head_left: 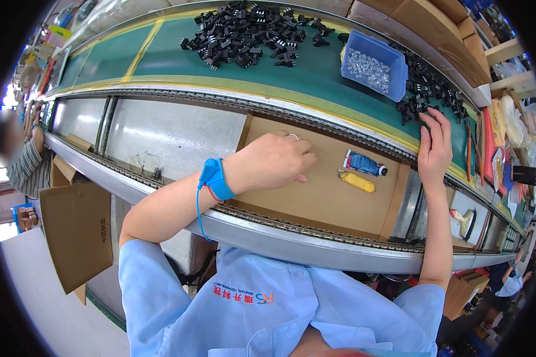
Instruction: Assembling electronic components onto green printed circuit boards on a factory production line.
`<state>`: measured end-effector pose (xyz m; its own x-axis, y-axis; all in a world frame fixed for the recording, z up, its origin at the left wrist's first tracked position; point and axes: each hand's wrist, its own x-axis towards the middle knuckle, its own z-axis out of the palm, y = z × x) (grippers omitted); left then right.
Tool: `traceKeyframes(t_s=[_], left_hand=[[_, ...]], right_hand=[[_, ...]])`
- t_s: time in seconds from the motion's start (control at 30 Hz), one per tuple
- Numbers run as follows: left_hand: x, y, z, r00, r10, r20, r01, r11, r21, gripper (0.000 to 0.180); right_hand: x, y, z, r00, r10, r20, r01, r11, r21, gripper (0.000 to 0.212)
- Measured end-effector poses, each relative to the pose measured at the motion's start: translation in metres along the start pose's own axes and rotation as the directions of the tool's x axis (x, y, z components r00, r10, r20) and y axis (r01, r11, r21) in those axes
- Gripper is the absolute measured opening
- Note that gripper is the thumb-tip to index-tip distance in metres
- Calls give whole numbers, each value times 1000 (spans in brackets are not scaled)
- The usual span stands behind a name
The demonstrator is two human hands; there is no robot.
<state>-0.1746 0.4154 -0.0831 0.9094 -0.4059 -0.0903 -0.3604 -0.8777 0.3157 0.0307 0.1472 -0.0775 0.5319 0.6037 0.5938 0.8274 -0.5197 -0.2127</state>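
My left hand (274, 157), with a blue wrist strap (219, 178) at its wrist, hovers over a shallow cardboard tray (315, 202). Its fingers are curled in, and whatever they may hold is hidden. At the right, my right hand (436, 146) reaches over the green bench edge, fingers stretched and apart. Its fingertips are beside a pile of small black plug-like parts with metal pins (426, 89); I see nothing in its grasp. Just left of that pile stands a blue bin (399, 56) of small clear pieces (368, 68).
A bigger heap of the black parts (244, 35) lies on the green bench top (184, 62). The tray holds a blue tube-like item (364, 162) and a yellow-handled tool (357, 181). Chain rails (292, 110) run along the line. A person in a striped top (27, 172) is at far left.
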Motion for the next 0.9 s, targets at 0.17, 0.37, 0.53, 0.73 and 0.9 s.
traceKeyframes(t_s=[0.17,0.37,0.53,0.73,0.9], left_hand=[[10,8,-14,932,214,-293,-165,969,184,66],[12,19,-11,915,308,-261,-231,930,288,64],[14,41,6,801,440,-406,-287,877,385,25],[6,46,34,851,423,-310,-407,906,118,8],[9,48,28,846,448,-288,-430,894,129,10]], right_hand=[[-1,3,-1,1000,-11,-3,11,1000,-13,19],[11,-12,-12,998,-61,-30,60,997,-37,24],[-1,-104,-17,948,-220,229,74,854,515,24],[-29,-132,9,568,-202,798,-591,574,567,32],[-33,-111,20,481,-252,840,-765,346,543,31]])
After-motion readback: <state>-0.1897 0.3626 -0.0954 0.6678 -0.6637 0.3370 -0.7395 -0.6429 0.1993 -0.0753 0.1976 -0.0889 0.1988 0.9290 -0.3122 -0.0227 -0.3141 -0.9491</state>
